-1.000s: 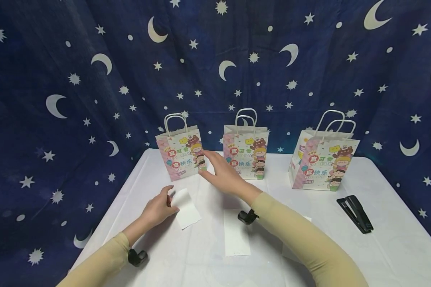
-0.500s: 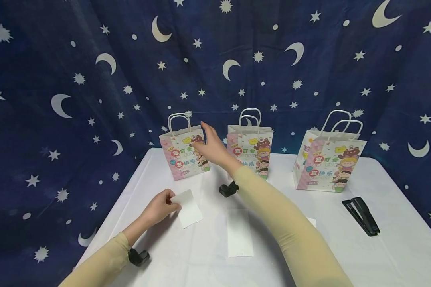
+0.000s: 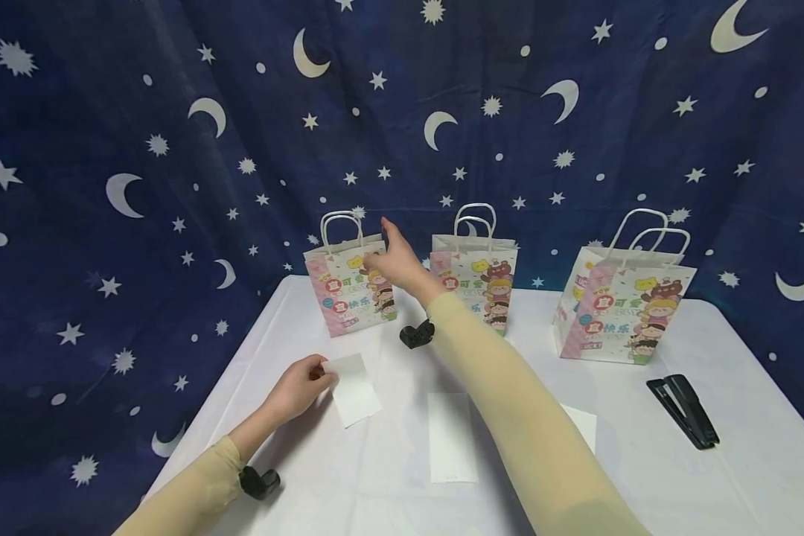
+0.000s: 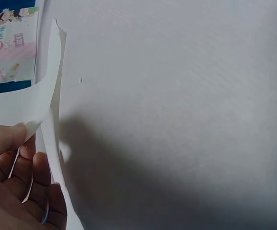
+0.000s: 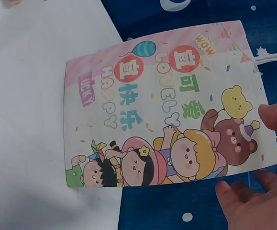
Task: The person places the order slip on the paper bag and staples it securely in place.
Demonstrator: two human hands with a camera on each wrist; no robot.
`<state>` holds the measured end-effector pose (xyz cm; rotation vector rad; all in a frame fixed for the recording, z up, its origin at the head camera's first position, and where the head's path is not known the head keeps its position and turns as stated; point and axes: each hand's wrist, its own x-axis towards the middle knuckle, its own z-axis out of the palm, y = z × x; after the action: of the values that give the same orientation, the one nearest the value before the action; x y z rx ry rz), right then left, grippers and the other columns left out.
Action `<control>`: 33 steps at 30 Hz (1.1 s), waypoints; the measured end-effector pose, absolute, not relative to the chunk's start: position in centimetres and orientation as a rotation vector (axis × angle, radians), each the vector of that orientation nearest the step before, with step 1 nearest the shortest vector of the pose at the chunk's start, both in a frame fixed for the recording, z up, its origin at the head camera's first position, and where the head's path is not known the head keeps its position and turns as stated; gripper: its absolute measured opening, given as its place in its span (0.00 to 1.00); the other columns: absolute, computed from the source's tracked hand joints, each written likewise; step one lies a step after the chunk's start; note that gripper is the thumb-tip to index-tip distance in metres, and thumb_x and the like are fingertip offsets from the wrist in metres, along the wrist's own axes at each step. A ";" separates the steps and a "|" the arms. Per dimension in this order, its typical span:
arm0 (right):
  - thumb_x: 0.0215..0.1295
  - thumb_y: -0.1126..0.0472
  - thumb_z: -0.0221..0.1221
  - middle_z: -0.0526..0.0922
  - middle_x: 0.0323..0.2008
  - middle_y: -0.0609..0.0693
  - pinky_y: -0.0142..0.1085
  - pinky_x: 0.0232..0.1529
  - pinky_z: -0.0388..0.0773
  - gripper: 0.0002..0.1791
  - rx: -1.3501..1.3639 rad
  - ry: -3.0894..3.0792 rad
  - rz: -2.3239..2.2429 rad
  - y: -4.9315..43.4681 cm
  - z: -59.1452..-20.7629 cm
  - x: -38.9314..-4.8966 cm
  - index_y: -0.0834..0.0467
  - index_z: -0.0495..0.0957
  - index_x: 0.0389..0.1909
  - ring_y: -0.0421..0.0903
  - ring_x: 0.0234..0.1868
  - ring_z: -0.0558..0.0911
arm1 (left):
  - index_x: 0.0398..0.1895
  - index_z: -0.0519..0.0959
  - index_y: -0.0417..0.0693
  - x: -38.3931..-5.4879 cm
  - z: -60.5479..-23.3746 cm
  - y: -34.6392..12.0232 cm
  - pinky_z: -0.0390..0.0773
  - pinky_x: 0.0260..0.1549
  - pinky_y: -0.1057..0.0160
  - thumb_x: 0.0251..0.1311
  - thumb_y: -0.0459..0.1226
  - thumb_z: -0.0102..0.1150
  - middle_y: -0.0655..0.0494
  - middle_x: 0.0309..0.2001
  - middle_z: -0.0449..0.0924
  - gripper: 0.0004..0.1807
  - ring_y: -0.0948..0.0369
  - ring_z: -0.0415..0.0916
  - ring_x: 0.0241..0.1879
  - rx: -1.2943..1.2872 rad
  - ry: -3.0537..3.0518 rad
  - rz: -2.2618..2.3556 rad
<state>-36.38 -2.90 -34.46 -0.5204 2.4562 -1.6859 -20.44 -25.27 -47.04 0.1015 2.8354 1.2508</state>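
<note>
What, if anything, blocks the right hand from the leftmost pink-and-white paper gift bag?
Nothing visible: in the head view the bare right hand is at the upper right of that pink-and-white paper bag, no object between; contact is unclear.

The left bag (image 3: 348, 298) is showing "WOW", "LOVELY", "HAPPY", "LUCKY", "可爱" and "快乐". The right bag (image 3: 619, 313) is bearing "WOW", "可爱", "快乐" and "LUCKY". The middle bag (image 3: 474, 277) is displaying "可爱", while a sleeve (image 3: 502, 402) is hiding part of its lettering.
</note>
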 end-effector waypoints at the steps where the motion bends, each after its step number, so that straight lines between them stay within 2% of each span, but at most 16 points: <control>1: 0.68 0.59 0.62 0.48 0.81 0.52 0.49 0.75 0.55 0.52 -0.518 2.446 -1.694 -2.9 -34.5 -36.5 0.50 0.39 0.83 0.52 0.80 0.51 | 0.43 0.79 0.43 -20.4 -47.1 -25.3 0.71 0.26 0.62 0.69 0.37 0.64 0.55 0.30 0.74 0.07 0.60 0.69 0.28 0.103 2.834 1.258; 5: 0.69 0.59 0.62 0.51 0.81 0.55 0.48 0.74 0.57 0.51 -0.499 2.398 -1.731 -2.7 -34.8 -36.6 0.49 0.40 0.83 0.53 0.79 0.53 | 0.37 0.79 0.45 -20.3 -47.1 -25.2 0.69 0.25 0.63 0.69 0.37 0.63 0.56 0.27 0.75 0.05 0.61 0.68 0.26 0.109 2.827 1.301; 10: 0.69 0.59 0.63 0.53 0.79 0.57 0.49 0.73 0.59 0.49 -0.501 2.388 -1.743 -2.4 -35.3 -36.6 0.49 0.43 0.83 0.53 0.79 0.55 | 0.34 0.78 0.45 -20.4 -47.0 -25.3 0.69 0.25 0.63 0.71 0.38 0.61 0.55 0.28 0.78 0.08 0.61 0.69 0.26 0.088 2.825 1.337; 17: 0.65 0.60 0.65 0.61 0.74 0.57 0.47 0.68 0.67 0.45 -0.580 2.374 -1.769 -2.0 -35.7 -36.5 0.51 0.55 0.80 0.51 0.71 0.65 | 0.33 0.76 0.45 -21.0 -45.9 -25.4 0.70 0.29 0.61 0.73 0.40 0.60 0.55 0.28 0.76 0.10 0.59 0.69 0.29 0.072 2.877 1.360; 22: 0.66 0.61 0.65 0.75 0.63 0.54 0.45 0.61 0.75 0.32 -0.665 2.303 -1.763 -1.7 -35.7 -36.0 0.56 0.70 0.70 0.50 0.57 0.79 | 0.35 0.78 0.44 -21.7 -44.5 -25.3 0.71 0.31 0.61 0.74 0.43 0.59 0.47 0.33 0.80 0.12 0.58 0.71 0.32 0.087 2.906 1.412; 25: 0.68 0.60 0.63 0.81 0.54 0.53 0.43 0.57 0.78 0.23 -0.694 2.269 -1.749 -1.6 -35.9 -35.6 0.58 0.76 0.63 0.49 0.51 0.83 | 0.37 0.79 0.43 -22.1 -43.6 -25.2 0.71 0.33 0.59 0.74 0.44 0.59 0.45 0.35 0.81 0.13 0.57 0.71 0.34 0.097 2.929 1.442; 29: 0.70 0.60 0.62 0.84 0.49 0.51 0.41 0.55 0.80 0.18 -0.707 2.270 -1.734 -1.7 -35.9 -35.2 0.59 0.78 0.58 0.47 0.48 0.84 | 0.38 0.80 0.42 -22.7 -42.3 -25.0 0.70 0.35 0.58 0.74 0.44 0.59 0.48 0.34 0.80 0.13 0.56 0.70 0.35 0.100 2.948 1.501; 33: 0.70 0.60 0.60 0.85 0.46 0.53 0.41 0.53 0.81 0.16 -0.717 2.270 -1.721 -1.7 -35.8 -34.6 0.60 0.79 0.56 0.48 0.46 0.85 | 0.37 0.81 0.41 -23.2 -41.2 -24.8 0.68 0.30 0.60 0.73 0.44 0.60 0.52 0.28 0.76 0.14 0.58 0.68 0.31 0.107 2.972 1.537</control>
<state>-34.59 -1.74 -35.82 -0.7168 2.2702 -1.7214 -23.20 -24.75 -41.16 0.1066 2.9721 1.5369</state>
